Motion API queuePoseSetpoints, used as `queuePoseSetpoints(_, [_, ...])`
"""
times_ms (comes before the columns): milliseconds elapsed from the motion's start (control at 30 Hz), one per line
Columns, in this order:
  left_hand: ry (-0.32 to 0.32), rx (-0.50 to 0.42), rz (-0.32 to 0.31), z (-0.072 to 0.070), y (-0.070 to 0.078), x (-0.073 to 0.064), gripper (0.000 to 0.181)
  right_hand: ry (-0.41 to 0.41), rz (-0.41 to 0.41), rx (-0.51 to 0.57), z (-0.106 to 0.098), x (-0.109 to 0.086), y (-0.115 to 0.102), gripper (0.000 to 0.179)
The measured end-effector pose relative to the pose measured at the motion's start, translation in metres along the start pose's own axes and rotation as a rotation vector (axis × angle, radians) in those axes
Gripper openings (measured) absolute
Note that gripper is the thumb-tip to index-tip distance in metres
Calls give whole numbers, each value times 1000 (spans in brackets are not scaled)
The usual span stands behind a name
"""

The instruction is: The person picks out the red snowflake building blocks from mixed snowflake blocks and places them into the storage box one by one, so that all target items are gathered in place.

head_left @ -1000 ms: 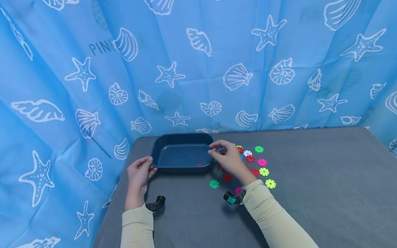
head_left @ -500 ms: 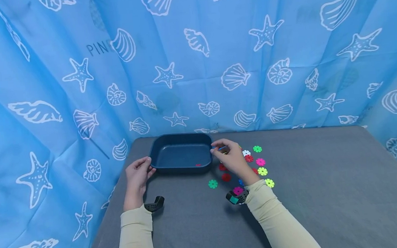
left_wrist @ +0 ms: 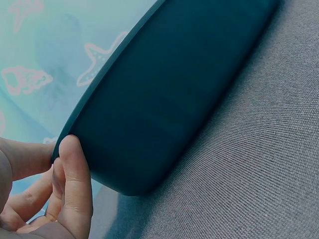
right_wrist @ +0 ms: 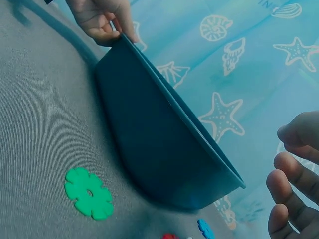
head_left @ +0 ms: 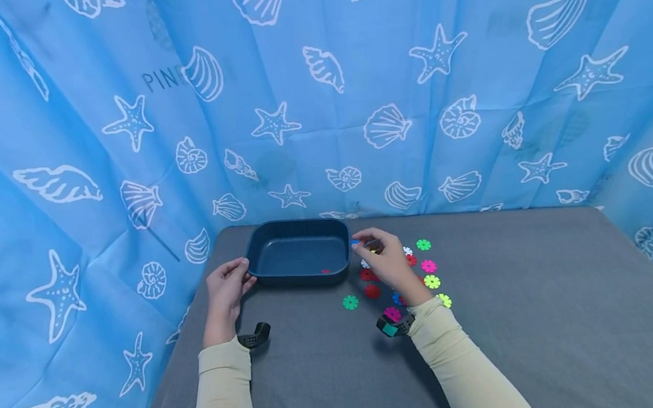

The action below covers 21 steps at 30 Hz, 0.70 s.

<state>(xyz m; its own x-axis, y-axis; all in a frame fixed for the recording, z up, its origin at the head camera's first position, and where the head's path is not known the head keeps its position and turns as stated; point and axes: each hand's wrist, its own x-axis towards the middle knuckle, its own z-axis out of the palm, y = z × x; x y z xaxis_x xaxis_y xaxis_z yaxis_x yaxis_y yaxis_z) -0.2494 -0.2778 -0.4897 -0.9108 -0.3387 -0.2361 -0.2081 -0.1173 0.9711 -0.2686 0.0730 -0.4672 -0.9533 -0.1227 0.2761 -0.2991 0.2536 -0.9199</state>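
My left hand (head_left: 230, 297) pinches the left rim of a deep, dark blue rectangular tray (head_left: 295, 280); in the left wrist view, the thumb and fingers (left_wrist: 76, 174) grip the edge from both sides. A small red piece (head_left: 326, 271) lies inside the tray. Just off the tray's right side is my right hand (head_left: 386, 257), its fingers loosely bent. Nothing shows between thumb and fingers (right_wrist: 281, 184) in the right wrist view. A blue notched disc (head_left: 356, 242) appears right at the fingertips in the head view, and a blue disc (right_wrist: 205, 229) shows low beside the tray in the right wrist view.
Several notched plastic discs in red, yellow, white, blue and pink lie under and around the right hand, with a green disc (head_left: 350, 302) in front. Grey cloth (head_left: 544, 288) covers the table. A blue shell-print curtain (head_left: 317, 101) hangs behind and at the left.
My right hand has drawn back to the right, from over the tray's right rim to just outside it. The left hand keeps its hold, and the view has shifted slightly.
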Motion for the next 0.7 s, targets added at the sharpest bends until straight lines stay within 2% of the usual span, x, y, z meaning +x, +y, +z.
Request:
queuePoseSetpoints(300, [7,-7,14,0,0,-2,46,26,13,15,-13,-5,5,21])
queuePoseSetpoints(700, [18,3,15,2,-1,-1,45,38,10,-35,-33,-12,19,21])
